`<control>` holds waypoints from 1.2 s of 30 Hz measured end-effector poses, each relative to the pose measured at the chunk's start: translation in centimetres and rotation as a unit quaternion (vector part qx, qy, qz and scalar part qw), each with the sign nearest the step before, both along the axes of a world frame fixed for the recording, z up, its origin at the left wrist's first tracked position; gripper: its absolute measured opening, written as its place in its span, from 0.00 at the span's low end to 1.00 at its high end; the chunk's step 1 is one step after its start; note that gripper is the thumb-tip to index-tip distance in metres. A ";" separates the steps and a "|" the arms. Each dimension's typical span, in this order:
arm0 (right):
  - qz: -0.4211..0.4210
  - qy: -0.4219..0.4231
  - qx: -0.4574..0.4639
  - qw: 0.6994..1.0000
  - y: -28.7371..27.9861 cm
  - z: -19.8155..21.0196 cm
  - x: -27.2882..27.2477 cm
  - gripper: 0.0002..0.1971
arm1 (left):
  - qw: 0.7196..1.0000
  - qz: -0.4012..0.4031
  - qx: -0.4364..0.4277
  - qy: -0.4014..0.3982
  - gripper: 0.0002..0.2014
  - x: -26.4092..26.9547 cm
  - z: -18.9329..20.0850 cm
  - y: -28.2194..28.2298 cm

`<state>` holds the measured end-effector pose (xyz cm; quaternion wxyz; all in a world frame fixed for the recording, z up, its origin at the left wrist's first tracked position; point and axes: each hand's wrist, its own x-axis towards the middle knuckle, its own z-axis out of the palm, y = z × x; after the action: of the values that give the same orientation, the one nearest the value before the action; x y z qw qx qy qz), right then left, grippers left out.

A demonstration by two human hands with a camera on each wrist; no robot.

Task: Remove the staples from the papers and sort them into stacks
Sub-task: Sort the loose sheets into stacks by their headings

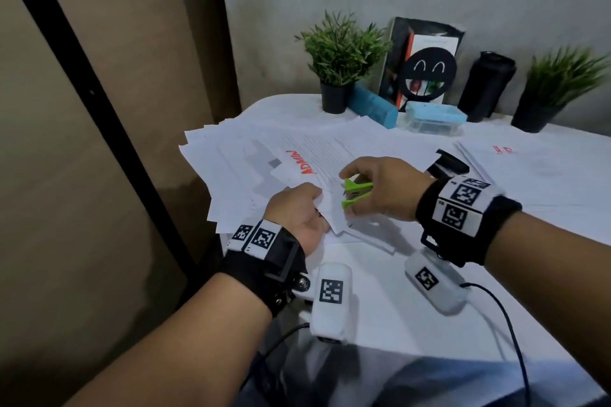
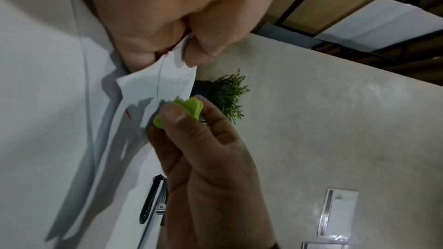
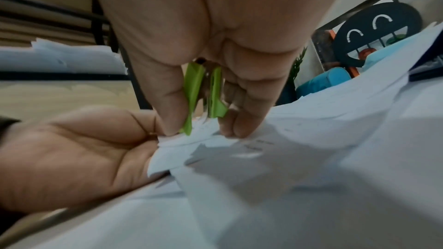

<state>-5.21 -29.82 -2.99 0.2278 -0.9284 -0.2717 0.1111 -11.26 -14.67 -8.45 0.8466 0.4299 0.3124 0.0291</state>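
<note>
Pinching the lifted corner of a paper set (image 1: 334, 215) between thumb and curled fingers, the left hand (image 1: 297, 211) is holding it just above the table (image 1: 380, 317). The right hand (image 1: 380, 188) is gripping a green remover (image 1: 355, 193) between thumb and fingers, its two green halves standing a little apart, its tip touching that same corner right beside the left fingers (image 3: 143, 120). Both hands are working over a loose, fanned pile (image 1: 238, 162) at the table's left, whose top sheet is showing red lettering. A second stack (image 1: 529, 165) is lying well apart on the right. A stapler (image 1: 446, 165) is lying between the two, behind the right wrist. Plants (image 1: 340, 53) and blue boxes (image 1: 433, 117) are standing along the wall.
</note>
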 end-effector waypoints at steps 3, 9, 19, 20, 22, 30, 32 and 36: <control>-0.017 -0.073 -0.019 0.997 0.9 0.0 0.0 0.22 | 1.000 0.002 0.012 -0.021 0.10 0.1 -0.2 -0.5; -0.015 -0.100 -0.034 0.994 1.4 0.3 0.2 0.20 | 0.999 -0.010 0.010 -0.038 0.09 -0.3 -0.2 -0.5; -0.006 -0.121 -0.049 0.991 1.7 0.6 -0.5 0.22 | 0.999 -0.004 -0.005 -0.045 0.09 -0.5 0.1 -0.8; -0.006 -0.121 -0.051 0.991 1.8 0.6 -0.5 0.22 | 0.999 -0.004 -0.004 -0.043 0.09 -0.6 0.1 -0.8; -0.007 -0.124 -0.056 0.991 1.8 0.6 -0.5 0.22 | 0.999 -0.001 -0.004 -0.039 0.09 -0.6 0.1 -0.8; 0.010 -0.135 -0.078 0.988 2.1 0.5 -0.2 0.17 | 1.000 0.012 -0.019 -0.018 0.13 -0.5 0.4 -0.9; 0.018 -0.137 -0.076 0.988 2.2 0.5 -0.1 0.15 | 1.000 0.017 -0.015 -0.010 0.13 -0.4 0.4 -0.8; -0.003 -0.101 -0.031 0.994 1.7 0.4 0.4 0.17 | 1.000 0.018 0.017 0.010 0.10 0.0 0.3 -0.8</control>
<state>-4.76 -28.13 -2.55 0.1710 -0.9423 -0.2868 0.0239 -11.29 -15.44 -8.14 0.8354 0.4388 0.3280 0.0451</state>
